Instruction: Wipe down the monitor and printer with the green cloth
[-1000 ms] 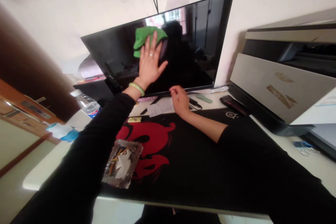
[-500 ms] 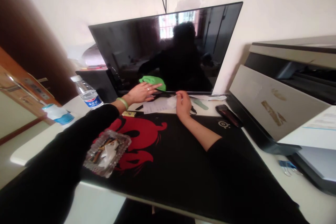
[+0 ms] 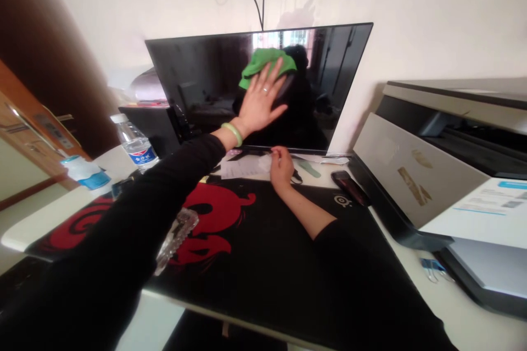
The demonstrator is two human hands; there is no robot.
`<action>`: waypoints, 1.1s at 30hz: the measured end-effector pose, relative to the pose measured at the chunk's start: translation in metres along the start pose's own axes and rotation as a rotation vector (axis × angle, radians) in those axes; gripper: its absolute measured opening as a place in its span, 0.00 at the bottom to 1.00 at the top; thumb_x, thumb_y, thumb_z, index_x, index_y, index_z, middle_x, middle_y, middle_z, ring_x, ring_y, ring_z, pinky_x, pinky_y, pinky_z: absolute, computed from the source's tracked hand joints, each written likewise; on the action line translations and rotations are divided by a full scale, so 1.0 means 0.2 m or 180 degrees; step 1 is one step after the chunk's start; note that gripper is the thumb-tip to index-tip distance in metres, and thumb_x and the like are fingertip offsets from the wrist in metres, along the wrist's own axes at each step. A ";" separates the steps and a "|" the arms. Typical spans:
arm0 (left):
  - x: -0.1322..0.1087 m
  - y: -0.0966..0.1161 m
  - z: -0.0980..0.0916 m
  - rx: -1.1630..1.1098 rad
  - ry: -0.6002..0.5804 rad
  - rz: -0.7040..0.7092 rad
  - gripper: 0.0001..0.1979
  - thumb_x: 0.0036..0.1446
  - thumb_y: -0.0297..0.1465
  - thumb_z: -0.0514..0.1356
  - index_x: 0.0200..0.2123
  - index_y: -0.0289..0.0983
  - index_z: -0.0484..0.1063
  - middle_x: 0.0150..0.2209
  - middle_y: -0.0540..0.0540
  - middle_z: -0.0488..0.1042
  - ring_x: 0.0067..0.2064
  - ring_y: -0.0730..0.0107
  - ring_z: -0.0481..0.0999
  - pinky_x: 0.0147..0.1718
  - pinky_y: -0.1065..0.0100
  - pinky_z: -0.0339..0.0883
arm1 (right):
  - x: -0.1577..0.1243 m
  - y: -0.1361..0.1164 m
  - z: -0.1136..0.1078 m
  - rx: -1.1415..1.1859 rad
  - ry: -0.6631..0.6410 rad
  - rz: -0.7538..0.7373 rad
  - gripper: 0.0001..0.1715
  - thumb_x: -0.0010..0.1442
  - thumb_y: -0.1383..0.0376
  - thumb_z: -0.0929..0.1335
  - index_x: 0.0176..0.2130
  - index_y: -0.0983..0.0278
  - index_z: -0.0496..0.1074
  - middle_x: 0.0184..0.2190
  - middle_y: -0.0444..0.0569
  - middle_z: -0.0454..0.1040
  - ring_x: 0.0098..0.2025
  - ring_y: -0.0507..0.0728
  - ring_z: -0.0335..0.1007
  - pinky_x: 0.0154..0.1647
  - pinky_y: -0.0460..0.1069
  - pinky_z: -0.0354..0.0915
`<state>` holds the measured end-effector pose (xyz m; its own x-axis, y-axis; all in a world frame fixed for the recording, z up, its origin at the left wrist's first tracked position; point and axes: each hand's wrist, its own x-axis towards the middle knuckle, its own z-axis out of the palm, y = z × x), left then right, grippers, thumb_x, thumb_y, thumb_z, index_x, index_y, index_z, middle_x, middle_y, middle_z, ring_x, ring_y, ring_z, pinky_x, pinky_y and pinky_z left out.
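Head view, looking down across a desk at a large, thin black flat screen (image 3: 197, 77) standing upright against a white wall, its glossy surface reflecting a window and the dark shape of the person. The left hand (image 3: 260, 100) is open, fingers spread, pressing a green cloth (image 3: 263, 63) flat against the upper middle of the screen. A pale green bangle (image 3: 231, 134) sits on that wrist, and a ring shows on one finger.

The right hand (image 3: 281, 169) rests low, just in front of the screen's bottom edge, with its fingers curled. Its fingertips are beside a crumpled white scrap (image 3: 264, 164) on loose papers (image 3: 241, 171); whether they grip it, I cannot tell.

A black desk mat (image 3: 214, 214) with a red print lies under both forearms. A clear glass dish (image 3: 177, 236) is partly hidden by the left sleeve. A water bottle (image 3: 134, 145) stands left of the screen, and a phone (image 3: 348, 186) lies on the mat's far right corner beside a printer (image 3: 415, 170).
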<state>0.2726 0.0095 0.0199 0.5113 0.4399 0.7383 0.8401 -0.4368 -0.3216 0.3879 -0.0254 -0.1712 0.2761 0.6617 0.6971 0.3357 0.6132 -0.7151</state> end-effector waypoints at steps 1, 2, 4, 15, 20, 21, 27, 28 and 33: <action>-0.01 0.04 0.02 0.0008 -0.0073 0.0228 0.38 0.75 0.49 0.53 0.78 0.35 0.57 0.84 0.42 0.41 0.84 0.47 0.42 0.80 0.41 0.45 | 0.00 0.00 0.00 0.0008 0.0024 0.0035 0.15 0.70 0.56 0.59 0.43 0.58 0.72 0.43 0.52 0.81 0.45 0.60 0.74 0.53 0.55 0.68; -0.04 0.07 0.05 0.0004 -0.0175 0.0498 0.36 0.75 0.47 0.54 0.77 0.34 0.59 0.84 0.42 0.42 0.83 0.45 0.46 0.79 0.42 0.47 | 0.01 0.01 0.00 0.0011 0.0058 0.0081 0.16 0.71 0.56 0.59 0.42 0.58 0.72 0.42 0.52 0.81 0.44 0.60 0.74 0.53 0.55 0.68; -0.15 0.09 0.11 -0.0054 -0.0496 0.1113 0.32 0.74 0.43 0.56 0.74 0.33 0.64 0.83 0.40 0.45 0.80 0.43 0.56 0.76 0.44 0.54 | 0.02 0.01 -0.01 0.0009 0.0156 0.0192 0.17 0.71 0.55 0.57 0.41 0.58 0.70 0.41 0.52 0.80 0.44 0.60 0.74 0.54 0.56 0.68; -0.60 -0.42 0.06 -0.0464 -0.0977 0.0786 0.37 0.72 0.58 0.47 0.67 0.40 0.74 0.78 0.44 0.62 0.72 0.42 0.69 0.72 0.40 0.61 | 0.04 0.03 0.01 0.0100 0.0430 0.0543 0.17 0.71 0.55 0.57 0.40 0.57 0.69 0.42 0.53 0.80 0.46 0.60 0.73 0.54 0.55 0.68; -0.26 -0.39 -0.06 -0.0411 -0.0012 -0.0044 0.48 0.69 0.64 0.46 0.77 0.35 0.60 0.83 0.39 0.48 0.83 0.35 0.42 0.79 0.33 0.42 | 0.03 0.02 0.02 0.0137 0.0398 0.0575 0.17 0.71 0.55 0.57 0.40 0.58 0.70 0.43 0.54 0.81 0.47 0.61 0.74 0.55 0.56 0.68; -0.17 -0.35 -0.07 -0.0397 0.0094 -0.0089 0.47 0.70 0.62 0.48 0.78 0.36 0.58 0.83 0.37 0.47 0.84 0.37 0.40 0.78 0.32 0.41 | 0.03 0.02 0.02 0.0140 0.0402 0.0577 0.17 0.71 0.55 0.57 0.40 0.58 0.70 0.43 0.54 0.81 0.47 0.61 0.74 0.55 0.56 0.68; 0.20 0.03 0.00 -0.0391 0.0375 -0.0010 0.40 0.72 0.52 0.53 0.80 0.42 0.52 0.83 0.39 0.45 0.84 0.40 0.38 0.78 0.32 0.42 | 0.04 0.03 0.01 0.0157 0.0471 0.0607 0.17 0.70 0.55 0.57 0.39 0.58 0.69 0.42 0.53 0.80 0.46 0.60 0.73 0.54 0.55 0.68; 0.22 0.09 0.02 -0.0381 0.0294 0.0130 0.40 0.72 0.50 0.54 0.80 0.40 0.54 0.83 0.38 0.45 0.84 0.38 0.40 0.77 0.31 0.43 | 0.05 0.04 0.01 0.0158 0.0498 0.0629 0.17 0.71 0.55 0.57 0.39 0.57 0.69 0.41 0.53 0.80 0.45 0.60 0.73 0.54 0.56 0.68; 0.07 0.24 0.14 -0.0365 -0.0435 0.1362 0.35 0.71 0.39 0.57 0.77 0.33 0.61 0.82 0.34 0.48 0.79 0.33 0.57 0.74 0.35 0.53 | 0.07 0.07 0.01 0.0159 0.0686 0.0811 0.14 0.70 0.56 0.56 0.39 0.56 0.66 0.41 0.52 0.79 0.44 0.60 0.71 0.53 0.56 0.68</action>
<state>0.3255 0.0161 -0.0014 0.8333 0.2972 0.4661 0.5269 -0.6822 -0.5070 0.3953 -0.0068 -0.1726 0.5314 0.6932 0.4869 0.1883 0.4638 -0.8657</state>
